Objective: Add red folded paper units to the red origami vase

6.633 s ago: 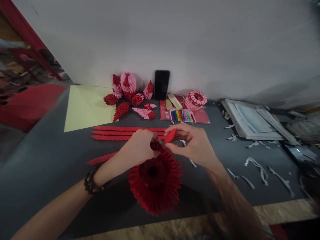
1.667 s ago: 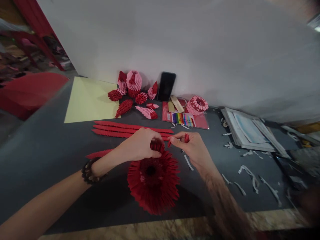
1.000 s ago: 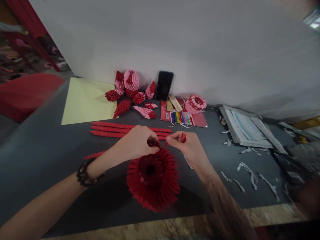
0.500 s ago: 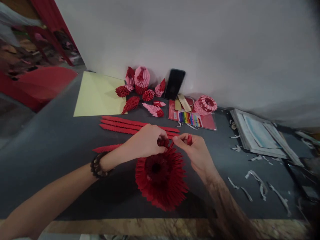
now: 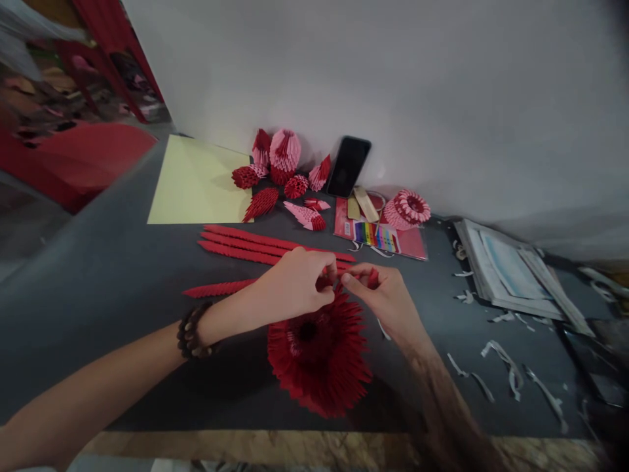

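A round red model of folded paper pieces (image 5: 339, 377), with a dark hole in its middle, rests on the grey table below my hands. My left hand (image 5: 302, 278) is bent over its far rim, thumb and fingers pinched together; what they grip is hidden. Close by on the right, my right hand (image 5: 383, 292) is closed on a small red folded paper piece (image 5: 374, 278), its thumb and forefinger meeting near my left fingertips. Long red strips of stacked folded paper (image 5: 246, 250) lie beyond my left hand, and another red strip (image 5: 221, 288) runs partly under my left forearm.
Red and pink folded-paper models (image 5: 285, 154) stand by the wall, beside a leaning phone (image 5: 348, 166). A yellow sheet (image 5: 196, 183) lies left. A pink ring-topped model (image 5: 407, 210) sits on a colourful packet (image 5: 407, 244). Papers (image 5: 515, 269) and white scraps (image 5: 504, 357) lie right.
My left fingers have shifted slightly right, closer to the right fingertips. The right hand is almost where it was, still with the red paper piece. The view has tilted a little.
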A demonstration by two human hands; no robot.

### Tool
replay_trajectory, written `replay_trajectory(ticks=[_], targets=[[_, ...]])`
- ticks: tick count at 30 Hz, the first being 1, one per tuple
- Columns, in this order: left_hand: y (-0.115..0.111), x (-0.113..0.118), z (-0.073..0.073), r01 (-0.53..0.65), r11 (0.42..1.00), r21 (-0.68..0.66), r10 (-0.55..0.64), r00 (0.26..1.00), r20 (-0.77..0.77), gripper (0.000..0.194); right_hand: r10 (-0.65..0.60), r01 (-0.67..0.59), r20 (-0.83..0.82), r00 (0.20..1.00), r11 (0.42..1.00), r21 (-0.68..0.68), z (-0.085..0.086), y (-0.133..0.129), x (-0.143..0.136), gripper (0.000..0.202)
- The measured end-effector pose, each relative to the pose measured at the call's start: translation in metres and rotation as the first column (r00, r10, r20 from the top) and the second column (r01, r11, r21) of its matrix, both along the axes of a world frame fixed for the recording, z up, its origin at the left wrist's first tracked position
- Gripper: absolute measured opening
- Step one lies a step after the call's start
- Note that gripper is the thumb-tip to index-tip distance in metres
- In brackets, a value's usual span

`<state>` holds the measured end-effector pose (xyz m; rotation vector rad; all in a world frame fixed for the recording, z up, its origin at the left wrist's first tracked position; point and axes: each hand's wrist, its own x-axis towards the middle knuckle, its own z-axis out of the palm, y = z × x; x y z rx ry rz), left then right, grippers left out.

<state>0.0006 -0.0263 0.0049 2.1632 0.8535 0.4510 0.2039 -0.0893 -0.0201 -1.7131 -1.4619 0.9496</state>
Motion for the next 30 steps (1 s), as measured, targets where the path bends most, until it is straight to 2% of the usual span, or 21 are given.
replay_trajectory(ticks=[4,9,17,20,23,27,30], targets=[[-0.003,0.0,-0.002,0.012,1.0,0.026,-0.012,1.0,0.026,0.007,0.098,-0.087,0.122,0.988,0.992,-0.097,0.009,0.0,0.005,0.043],[-0.003,-0.003,0.001,0.075,0.997,0.028,-0.077,0.994,0.082,0.005,0.133,-0.116,0.099,0.986,0.981,-0.156,0.013,-0.001,0.007,0.045],[-0.001,-0.001,0.002,0.088,0.994,-0.065,-0.08,0.989,0.124,0.004,0.094,-0.077,0.142,0.985,0.99,-0.121,0.019,-0.005,0.006,0.041],[0.001,0.0,0.003,0.1,0.991,-0.092,-0.088,0.988,0.127,0.01,0.076,-0.071,0.193,0.978,0.997,-0.029,0.021,-0.007,0.006,0.037],[0.001,0.001,0.004,0.064,0.996,-0.061,-0.058,0.993,0.099,0.011,0.06,-0.072,0.26,0.964,0.997,0.036,0.024,-0.008,0.006,0.036],[0.001,0.002,0.003,0.048,0.998,-0.04,-0.044,0.995,0.092,0.01,0.078,-0.084,0.276,0.958,0.996,0.011,0.027,-0.005,0.005,0.039],[0.001,0.002,0.001,0.046,0.996,-0.071,-0.038,0.994,0.105,0.011,0.135,-0.121,0.255,0.957,0.99,-0.069,0.026,-0.002,0.007,0.04]])
